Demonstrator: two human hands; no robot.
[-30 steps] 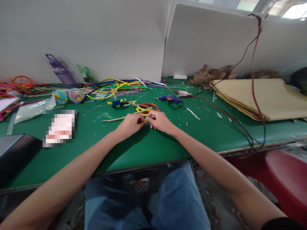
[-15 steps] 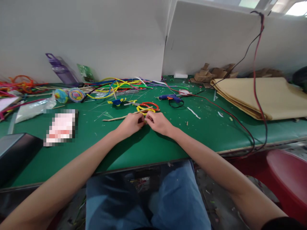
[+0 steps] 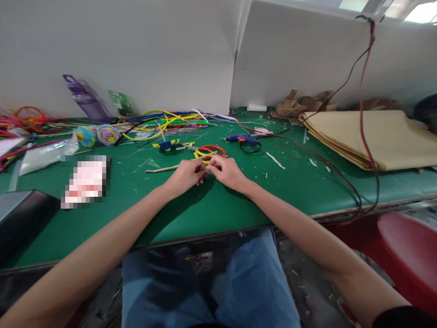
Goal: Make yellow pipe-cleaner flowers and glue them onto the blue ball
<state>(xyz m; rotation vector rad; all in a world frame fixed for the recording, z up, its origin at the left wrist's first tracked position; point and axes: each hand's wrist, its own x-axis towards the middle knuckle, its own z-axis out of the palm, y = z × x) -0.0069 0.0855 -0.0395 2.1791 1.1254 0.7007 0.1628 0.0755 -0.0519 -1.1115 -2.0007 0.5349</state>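
My left hand (image 3: 187,176) and my right hand (image 3: 224,171) meet over the green table, fingers curled and fingertips pinched together. A tiny yellowish bit shows between the fingertips; its kind is too small to make out. Just beyond the hands lie orange-handled scissors (image 3: 215,149), partly covering a loop of yellow pipe cleaner (image 3: 202,155). A thin wooden stick (image 3: 160,170) runs behind the left hand. Farther back sits a small blue and yellow pipe-cleaner piece (image 3: 166,145) with a stick rising from it.
A blue glue gun (image 3: 243,139) lies behind the right hand, its cord trailing right. Colourful pipe cleaners (image 3: 164,119) are piled along the wall near a purple bottle (image 3: 89,104). Folded brown paper (image 3: 368,141) covers the right side; a black box (image 3: 27,218) stands at left.
Both hands stay in almost the same place. The right fingers have lifted and shifted slightly, so a little more of the fingertips shows. The rest of the table looks the same.
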